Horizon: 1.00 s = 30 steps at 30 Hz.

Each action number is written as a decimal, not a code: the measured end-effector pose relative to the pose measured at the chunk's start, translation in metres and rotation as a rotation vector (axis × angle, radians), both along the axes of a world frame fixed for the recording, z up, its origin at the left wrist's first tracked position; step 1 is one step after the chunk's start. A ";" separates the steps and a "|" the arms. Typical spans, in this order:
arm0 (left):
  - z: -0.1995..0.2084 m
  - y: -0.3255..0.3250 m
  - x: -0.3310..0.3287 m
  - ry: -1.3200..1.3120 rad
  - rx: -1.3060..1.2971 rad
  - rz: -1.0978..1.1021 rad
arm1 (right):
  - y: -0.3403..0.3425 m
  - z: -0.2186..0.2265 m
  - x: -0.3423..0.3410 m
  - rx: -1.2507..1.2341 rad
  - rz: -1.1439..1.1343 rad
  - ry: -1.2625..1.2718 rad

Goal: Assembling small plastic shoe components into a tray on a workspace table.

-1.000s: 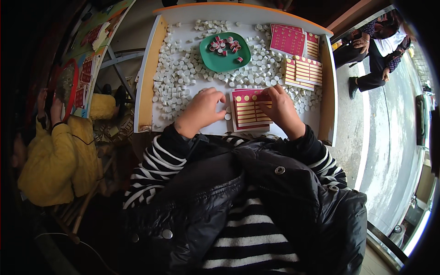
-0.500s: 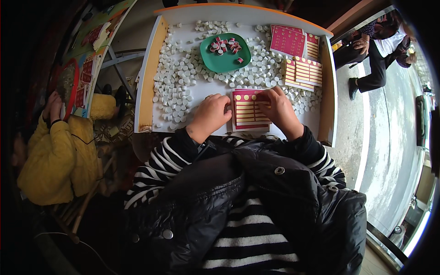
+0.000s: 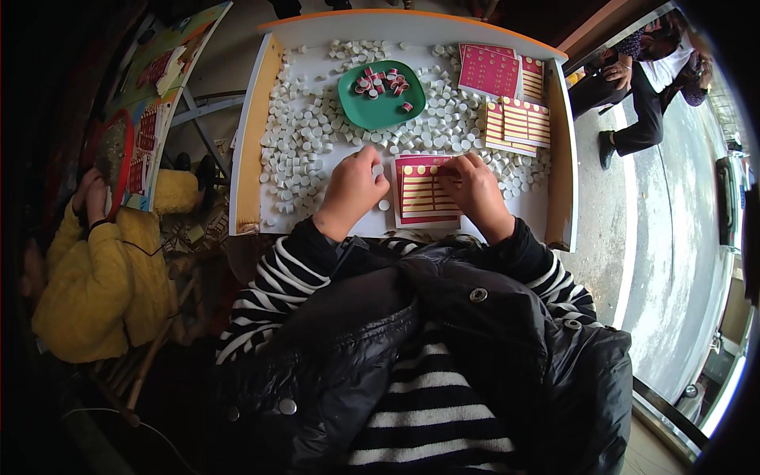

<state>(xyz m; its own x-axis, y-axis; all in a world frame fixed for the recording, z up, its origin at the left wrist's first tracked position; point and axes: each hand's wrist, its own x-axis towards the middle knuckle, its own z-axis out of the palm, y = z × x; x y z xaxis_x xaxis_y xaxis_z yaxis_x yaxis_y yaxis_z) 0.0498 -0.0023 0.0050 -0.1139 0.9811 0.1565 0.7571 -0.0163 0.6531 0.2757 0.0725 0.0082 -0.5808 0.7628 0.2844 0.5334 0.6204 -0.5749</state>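
Left hand [image 3: 354, 192] pinches a white cap [image 3: 378, 170], probably light, stiff plastic, so I'd grab its sides. Right hand [image 3: 479, 195] is over the bendy-looking striped sheet [image 3: 419, 195], can't tell if gripping.

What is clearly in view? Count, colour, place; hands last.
Tray: one, white, ahead
Caps: many, white, in tray
Plate: one, green, in tray
Rolls: several, red and white, on plate
Sheets: several, red and yellow, tray right and front
Table: one, multicoloured, left
Person: one, yellow clothes, left
People: some, dark clothes, right
Road: one, grey, right
Vest: one, black, on wearer
Left hand: one, black cuff, holding cap
Right hand: one, black cuff, at sheets
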 end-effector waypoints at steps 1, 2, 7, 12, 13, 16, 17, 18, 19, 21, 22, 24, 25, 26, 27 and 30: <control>0.011 -0.001 0.002 -0.143 -0.066 0.040 | 0.001 -0.002 0.002 -0.005 -0.003 -0.001; 0.019 -0.001 0.004 -0.287 -0.133 0.081 | 0.001 -0.005 0.004 -0.009 -0.006 -0.003; 0.040 -0.009 0.016 -0.448 0.059 -0.025 | 0.001 0.012 0.000 -0.228 -0.009 -0.028; 0.055 -0.010 0.020 -0.351 0.253 -0.062 | -0.002 0.048 -0.010 -0.944 0.122 0.472; 0.057 -0.010 0.021 -0.320 0.285 -0.068 | -0.003 0.059 -0.012 -1.096 0.153 0.524; 0.058 -0.009 0.021 -0.281 0.322 -0.075 | -0.005 0.070 -0.020 -1.402 0.219 0.624; 0.058 -0.009 0.020 -0.274 0.328 -0.078 | -0.005 0.070 -0.022 -1.423 0.242 0.653; 0.058 -0.009 0.020 -0.266 0.334 -0.081 | -0.005 0.069 -0.024 -1.443 0.265 0.682; 0.058 -0.009 0.020 -0.266 0.334 -0.080 | -0.005 0.068 -0.025 -1.462 0.288 0.711; 0.057 -0.009 0.020 -0.268 0.337 -0.083 | -0.004 0.065 -0.025 -1.462 0.299 0.709; 0.057 -0.009 0.020 -0.269 0.338 -0.085 | -0.004 0.064 -0.025 -1.460 0.309 0.707; 0.058 -0.009 0.019 -0.261 0.336 -0.084 | -0.004 0.064 -0.026 -1.459 0.319 0.706; 0.059 -0.010 0.019 -0.252 0.334 -0.084 | -0.004 0.065 -0.026 -1.459 0.320 0.708; 0.060 -0.010 0.019 -0.243 0.333 -0.084 | -0.004 0.066 -0.026 -1.459 0.321 0.711; 0.059 -0.010 0.019 -0.244 0.332 -0.084 | -0.005 0.067 -0.026 -1.459 0.323 0.714; 0.057 -0.011 0.018 -0.269 0.302 -0.073 | -0.010 0.070 -0.029 -1.398 0.254 0.679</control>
<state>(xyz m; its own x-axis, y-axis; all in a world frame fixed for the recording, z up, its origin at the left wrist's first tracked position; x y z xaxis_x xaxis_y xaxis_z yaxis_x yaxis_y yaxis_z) 0.0679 -0.0136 0.0624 -0.1216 0.9025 0.4131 0.5493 -0.2854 0.7853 0.2467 0.0622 0.0783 -0.7916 0.5413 -0.2835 -0.0841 -0.5561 -0.8268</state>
